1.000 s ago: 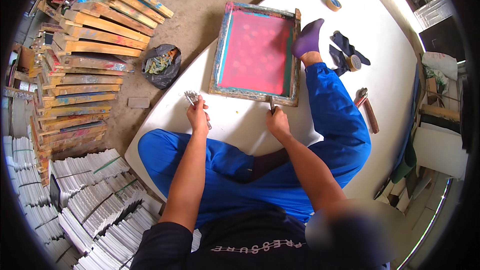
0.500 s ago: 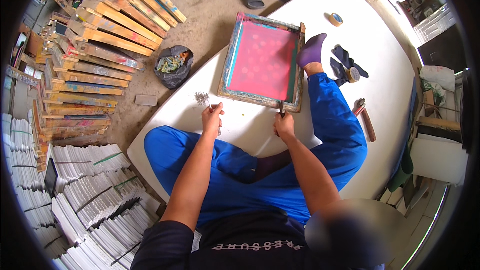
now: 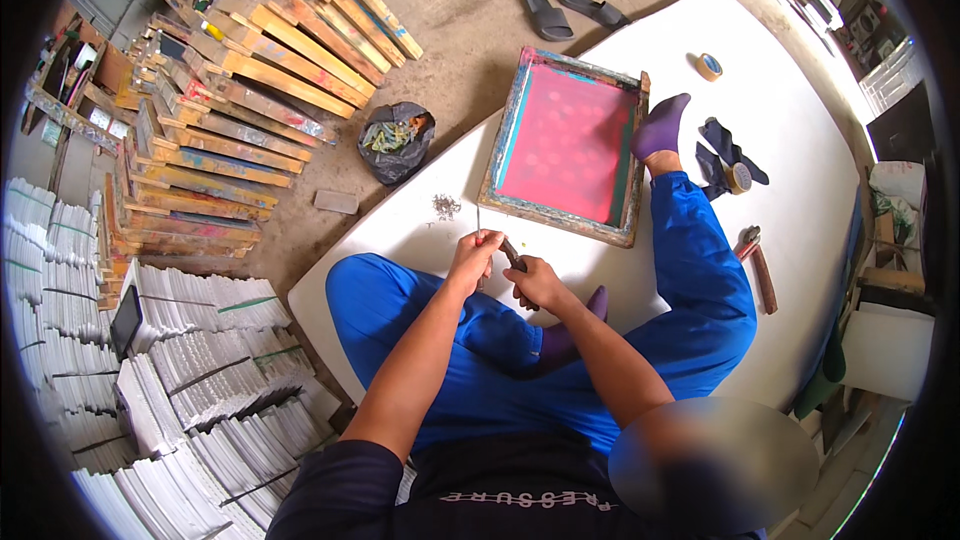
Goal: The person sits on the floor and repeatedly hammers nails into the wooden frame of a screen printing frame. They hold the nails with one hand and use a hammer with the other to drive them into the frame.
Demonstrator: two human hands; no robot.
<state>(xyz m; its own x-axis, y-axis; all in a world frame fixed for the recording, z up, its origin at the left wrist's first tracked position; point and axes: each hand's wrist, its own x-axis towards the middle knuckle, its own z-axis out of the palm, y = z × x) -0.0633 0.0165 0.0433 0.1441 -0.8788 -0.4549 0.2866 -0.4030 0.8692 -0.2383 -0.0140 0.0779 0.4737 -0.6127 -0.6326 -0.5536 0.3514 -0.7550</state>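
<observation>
The left hand (image 3: 470,262) grips a slim rod (image 3: 478,224), the right hand (image 3: 541,283) a dark tool (image 3: 512,256) — one slip could tear the pink screen mesh (image 3: 565,145) just beyond them.

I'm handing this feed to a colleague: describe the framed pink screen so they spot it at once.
Start with the big white surface under the blue trousers. The framed screen rests there, beyond the left hand and right hand, beside the purple-socked foot. Unlike the paint-marked wooden pieces lined up at picture left, it shows a broad pink face edged in teal.
</observation>
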